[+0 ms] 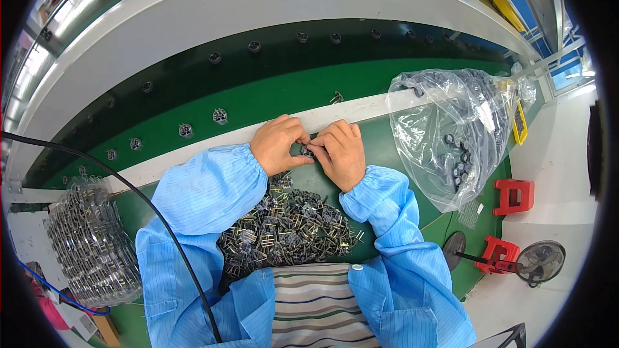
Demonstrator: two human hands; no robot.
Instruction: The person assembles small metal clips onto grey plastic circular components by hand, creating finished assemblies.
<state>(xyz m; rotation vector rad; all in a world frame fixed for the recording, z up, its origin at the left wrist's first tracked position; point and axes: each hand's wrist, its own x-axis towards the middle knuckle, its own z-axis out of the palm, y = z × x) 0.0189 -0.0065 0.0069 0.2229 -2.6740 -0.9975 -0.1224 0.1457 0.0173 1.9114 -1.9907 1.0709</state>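
My left hand [278, 145] and my right hand [343, 154] meet at the near edge of the belt. Between their fingertips is a small round black part [307, 151], pinched from both sides and partly covered by the fingers. Just below the hands lies a heap of small black pieces with metal pins [290, 229], spread over the green tabletop close to my body. Beyond my right hand, a single pinned piece [336, 97] rests near the belt's edge.
A green conveyor belt [277, 96] carries several round black parts. Right of my hands stands a clear plastic bag [425, 148] of black caps. Stacked clear trays [93, 245] are at left. A black cable [151, 203] crosses the left side. Red stools [514, 197] and a fan [540, 262] stand at right.
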